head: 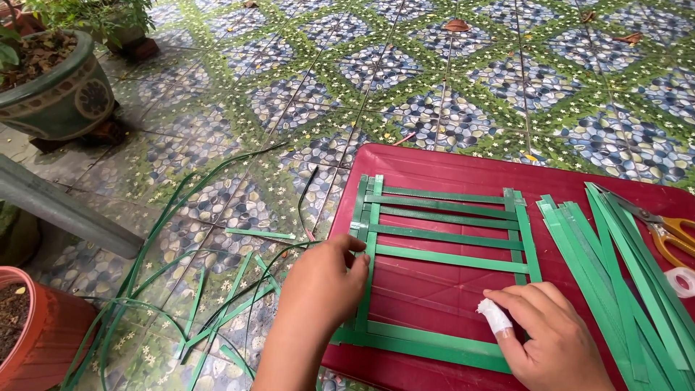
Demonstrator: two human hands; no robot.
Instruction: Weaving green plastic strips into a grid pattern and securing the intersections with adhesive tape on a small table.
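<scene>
Presently, findings as observed:

Woven frame: a lattice of flat green strips (pixel 441 261) lies on the red tabletop (pixel 449 170), toward its left edge. Two upright strips at the left, two at the right, several crosswise strips between them, a wider strip along the near edge.

Left hand: the left hand (pixel 322 286) rests at the left uprights of the lattice, about halfway down. Grip: fingertips drawn together on the upright strip, pinching it at a crossing.

Right hand: the right hand (pixel 546 337) lies over the near right part of the lattice, palm down. One finger carries a white bandage (pixel 496 315). Grip: fingers loosely curled, tips pressing on the strips and tabletop; not clamped on anything that can be made out.

Spare strips: a sheaf of loose green strips (pixel 622 289) lies along the right part of the tabletop, just beside the lattice.

Scissors: orange-handled scissors (pixel 666 228) rest on the sheaf at the right edge.

Tape: a clear tape roll (pixel 682 281) sits at the right edge, near the scissors.

Floor: patterned pebble-and-leaf tiled floor (pixel 405 72); green offcuts (pixel 217 297) scattered left of the tabletop.

Pots: a glazed green plant pot (pixel 61 98) at far left; a terracotta pot (pixel 36 337) at near left.
</scene>
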